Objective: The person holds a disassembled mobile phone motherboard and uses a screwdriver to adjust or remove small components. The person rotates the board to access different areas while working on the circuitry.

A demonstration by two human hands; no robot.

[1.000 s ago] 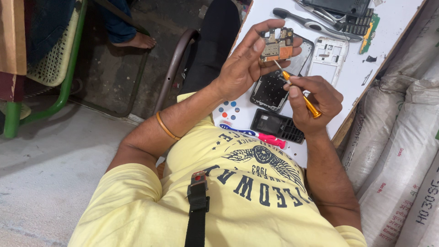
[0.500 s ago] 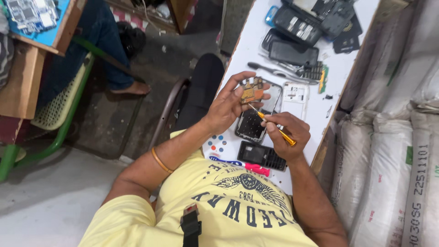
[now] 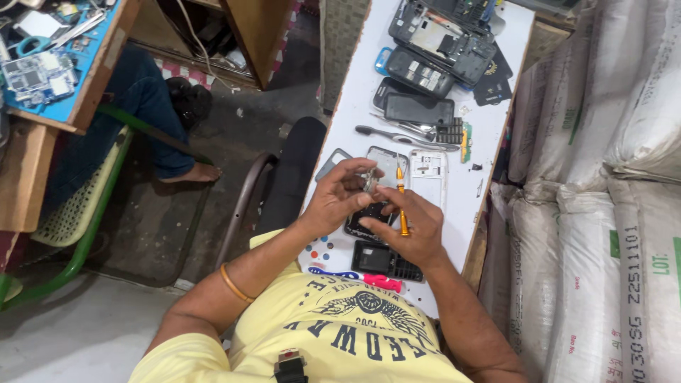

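The left hand (image 3: pixel 339 202) is raised over the near half of the narrow white table (image 3: pixel 355 106), its fingers curled round a small metallic phone part (image 3: pixel 370 180) pinched between thumb and fingertips. The right hand (image 3: pixel 415 227) sits just beside it, touching it at the fingertips, with its fingers closed on a yellow-handled screwdriver (image 3: pixel 401 206) that stands nearly upright, tip up near the small part. Directly under both hands on the table lies a dark opened phone body (image 3: pixel 365 221), and nearer the person a black keypad phone shell (image 3: pixel 383 261) with a pink and blue tool (image 3: pixel 355 276) at the table's near edge. Just beyond the hands lie a white phone back frame (image 3: pixel 428 177) and a grey frame (image 3: pixel 389 162). Further up the table rest metal tweezers (image 3: pixel 404 136), then several dark phone housings (image 3: pixel 425 50) towards its far end. Stacked white sacks (image 3: pixel 603 177) stand along the table's right side, and a dark chair back (image 3: pixel 294 177) along its left
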